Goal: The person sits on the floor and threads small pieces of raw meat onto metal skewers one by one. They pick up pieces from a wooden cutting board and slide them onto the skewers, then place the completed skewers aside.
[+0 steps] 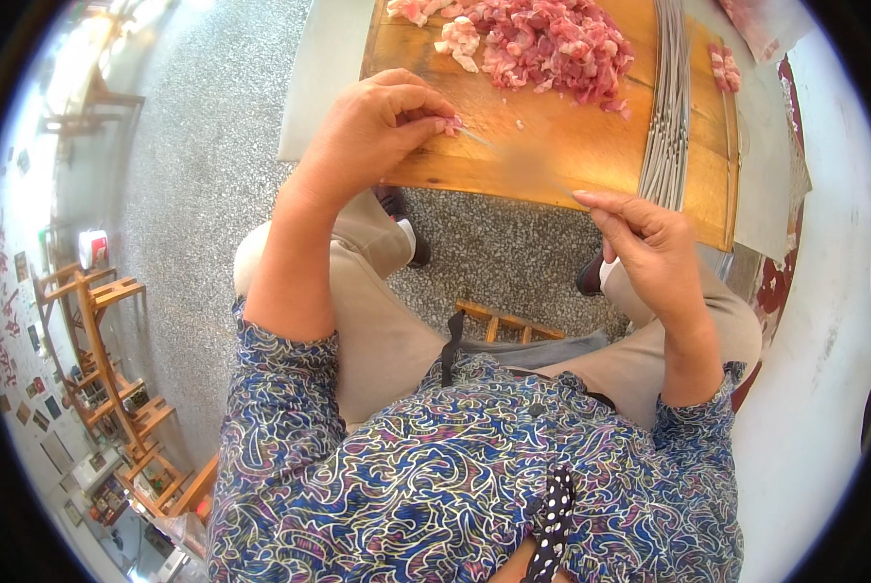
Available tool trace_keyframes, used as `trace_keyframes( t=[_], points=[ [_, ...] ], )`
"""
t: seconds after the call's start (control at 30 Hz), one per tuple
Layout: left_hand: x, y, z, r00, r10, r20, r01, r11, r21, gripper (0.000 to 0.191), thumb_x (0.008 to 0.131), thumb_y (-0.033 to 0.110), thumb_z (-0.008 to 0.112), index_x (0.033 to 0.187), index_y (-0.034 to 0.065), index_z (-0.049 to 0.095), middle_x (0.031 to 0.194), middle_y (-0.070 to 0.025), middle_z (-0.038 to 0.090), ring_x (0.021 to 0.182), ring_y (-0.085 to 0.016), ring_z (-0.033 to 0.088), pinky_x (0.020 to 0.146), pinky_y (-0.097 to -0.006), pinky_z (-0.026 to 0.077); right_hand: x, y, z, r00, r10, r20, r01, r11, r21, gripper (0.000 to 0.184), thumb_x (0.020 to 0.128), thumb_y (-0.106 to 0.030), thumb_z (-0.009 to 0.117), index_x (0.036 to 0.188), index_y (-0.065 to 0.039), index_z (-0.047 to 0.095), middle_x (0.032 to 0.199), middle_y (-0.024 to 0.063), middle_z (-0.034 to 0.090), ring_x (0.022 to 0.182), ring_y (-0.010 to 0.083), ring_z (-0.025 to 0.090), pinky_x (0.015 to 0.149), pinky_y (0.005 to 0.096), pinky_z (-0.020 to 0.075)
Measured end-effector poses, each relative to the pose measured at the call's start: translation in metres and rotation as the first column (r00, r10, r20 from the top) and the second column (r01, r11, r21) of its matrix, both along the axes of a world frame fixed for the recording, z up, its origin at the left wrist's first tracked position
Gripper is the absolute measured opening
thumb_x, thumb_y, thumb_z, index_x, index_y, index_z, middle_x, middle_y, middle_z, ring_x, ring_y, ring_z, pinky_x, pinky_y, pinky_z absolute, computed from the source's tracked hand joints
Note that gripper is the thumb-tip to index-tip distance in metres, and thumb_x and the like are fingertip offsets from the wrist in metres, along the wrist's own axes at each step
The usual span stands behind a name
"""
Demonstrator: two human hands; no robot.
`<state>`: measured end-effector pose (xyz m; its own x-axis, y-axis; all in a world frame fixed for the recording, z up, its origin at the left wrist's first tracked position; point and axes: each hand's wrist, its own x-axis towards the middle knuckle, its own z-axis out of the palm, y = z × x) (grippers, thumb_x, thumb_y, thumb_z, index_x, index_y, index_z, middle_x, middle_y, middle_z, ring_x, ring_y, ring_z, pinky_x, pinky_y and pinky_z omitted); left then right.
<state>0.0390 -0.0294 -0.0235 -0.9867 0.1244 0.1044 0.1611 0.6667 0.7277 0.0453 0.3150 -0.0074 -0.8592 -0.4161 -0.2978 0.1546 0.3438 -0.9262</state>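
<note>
My left hand [384, 127] pinches a small piece of raw meat [451, 126] over the near left part of a wooden board [443, 164]. A thin metal skewer [479, 138] runs from that piece towards my right hand [643, 244], whose thumb and forefinger grip its other end; the skewer's middle is blurred. Beyond my hands lies a heap of cut raw meat [552, 44], with paler, fatty pieces [459, 40] at its left. A bundle of metal skewers [665, 116] lies along the board's right part. Right of it, threaded meat [725, 67] rests near the board's edge.
A plastic bag with meat [763, 25] lies at the upper right. The board rests on a pale tabletop [319, 80]. Below are my knees, my shoes and a wooden stool frame [508, 321] on the speckled floor. Wooden furniture [107, 350] stands at the left, a white wall [814, 364] at the right.
</note>
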Motion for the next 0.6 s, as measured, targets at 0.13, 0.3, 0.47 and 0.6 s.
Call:
trace_keyframes(
  t=[0.13,0.3,0.47,0.6],
  points=[
    [-0.001,0.001,-0.001,1.0,-0.004,-0.026,0.003,0.999,-0.053,0.015,0.095,0.011,0.083,0.108,0.0039,0.083,0.103,-0.0052,0.075,0.089,-0.016,0.07,0.082,-0.0298,0.058,-0.001,-0.001,-0.007,1.0,-0.005,-0.001,0.005,1.0,0.008,0.025,0.107,-0.006,0.07,0.13,-0.003,0.081,0.087,-0.0025,0.071,0.067,0.0033,0.055,0.061,0.0209,0.0467],
    [0.001,0.006,0.002,0.998,0.001,-0.062,-0.007,0.995,-0.101,0.014,0.094,0.009,0.083,0.108,0.0032,0.083,0.1,-0.0078,0.076,0.088,-0.02,0.072,0.08,-0.0319,0.059,0.001,-0.006,-0.009,0.999,-0.009,-0.039,0.011,0.999,0.033,0.025,0.106,-0.007,0.071,0.128,-0.007,0.082,0.078,-0.003,0.067,0.064,0.0041,0.057,0.059,0.023,0.0468],
    [0.002,0.008,-0.001,0.987,-0.029,-0.157,0.006,0.989,-0.146,0.012,0.094,0.008,0.081,0.105,0.0028,0.082,0.101,-0.0102,0.077,0.088,-0.026,0.074,0.079,-0.0353,0.06,0.006,-0.017,0.002,0.997,0.004,-0.08,0.003,0.995,0.096,0.025,0.106,-0.006,0.071,0.128,-0.006,0.082,0.074,-0.0017,0.067,0.063,0.004,0.058,0.058,0.0236,0.0472],
    [0.003,0.015,-0.002,0.984,-0.033,-0.178,-0.006,0.976,-0.217,0.012,0.094,0.009,0.08,0.105,0.003,0.082,0.101,-0.0117,0.076,0.089,-0.03,0.075,0.08,-0.0373,0.06,0.008,-0.029,0.0,0.993,0.013,-0.116,-0.002,0.996,0.095,0.026,0.105,-0.006,0.071,0.129,-0.006,0.081,0.072,0.0006,0.066,0.062,0.0055,0.056,0.058,0.0253,0.0474]
  ],
)
